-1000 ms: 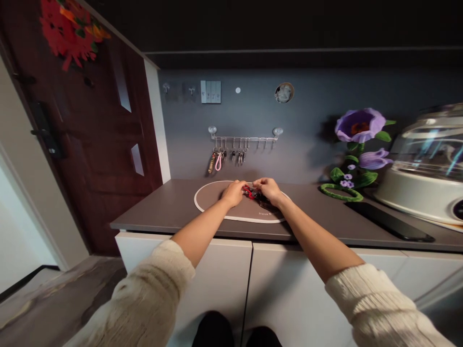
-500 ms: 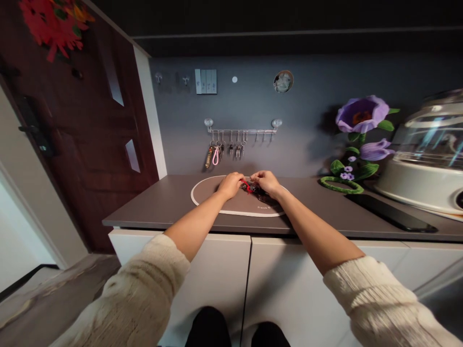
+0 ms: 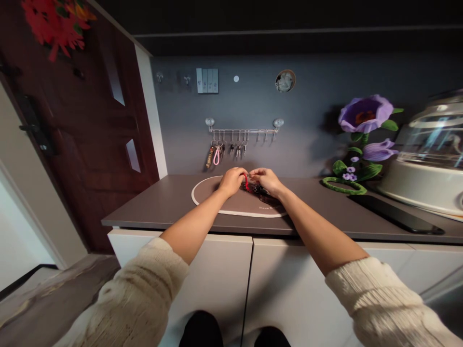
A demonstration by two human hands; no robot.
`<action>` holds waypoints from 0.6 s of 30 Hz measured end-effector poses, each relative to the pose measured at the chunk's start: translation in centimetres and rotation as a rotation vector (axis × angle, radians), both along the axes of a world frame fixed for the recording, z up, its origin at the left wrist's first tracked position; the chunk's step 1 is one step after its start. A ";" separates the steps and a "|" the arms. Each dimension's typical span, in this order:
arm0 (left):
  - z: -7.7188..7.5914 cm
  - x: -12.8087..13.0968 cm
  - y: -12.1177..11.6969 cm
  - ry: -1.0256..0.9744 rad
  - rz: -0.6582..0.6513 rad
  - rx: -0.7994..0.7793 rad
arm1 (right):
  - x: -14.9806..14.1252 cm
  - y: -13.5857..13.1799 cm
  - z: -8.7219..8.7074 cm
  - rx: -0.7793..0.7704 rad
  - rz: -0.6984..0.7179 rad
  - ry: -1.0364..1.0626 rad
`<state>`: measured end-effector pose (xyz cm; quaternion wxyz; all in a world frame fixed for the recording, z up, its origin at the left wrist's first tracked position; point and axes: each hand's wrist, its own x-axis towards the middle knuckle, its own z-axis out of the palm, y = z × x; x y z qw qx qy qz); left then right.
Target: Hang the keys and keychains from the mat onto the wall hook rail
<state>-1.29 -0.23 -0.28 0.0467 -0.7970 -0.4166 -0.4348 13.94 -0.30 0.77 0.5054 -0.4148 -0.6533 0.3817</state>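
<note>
My left hand [image 3: 232, 182] is closed in a pinch, with a red cord [image 3: 246, 182] hanging at its fingertips. Close by on the right, my right hand [image 3: 268, 181] has its fingers pressed together beside the top of that cord; whatever small piece they pinch is too small to name. Below both hands, a bunch of dark keys or trinkets [image 3: 256, 189] lies on a brown mat [image 3: 210, 197] with a pale border. My right hand and wrist cover part of the bunch.
Above the counter [image 3: 155, 202], a wall-mounted hook rail [image 3: 246, 130] holds several keys [image 3: 238, 149] and a pink loop [image 3: 216, 155]. Standing on the right are a purple fabric flower [image 3: 365, 115], a black phone [image 3: 396, 214] and a pale appliance [image 3: 427, 173] with a clear top.
Both hands have come a little closer together at the fingertips. The red cord has been lifted and now hangs straighter between them.
</note>
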 end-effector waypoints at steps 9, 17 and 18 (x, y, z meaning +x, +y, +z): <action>0.8 0.2 -0.4 -0.118 -0.032 0.006 | -0.3 -0.3 0.1 -0.034 0.245 0.088; 1.1 0.2 -0.9 -0.176 -0.064 0.028 | -0.1 -0.4 -0.1 -0.048 0.338 0.075; 1.1 0.2 -0.9 -0.186 -0.059 0.029 | 0.0 -0.3 -0.1 -0.051 0.333 0.077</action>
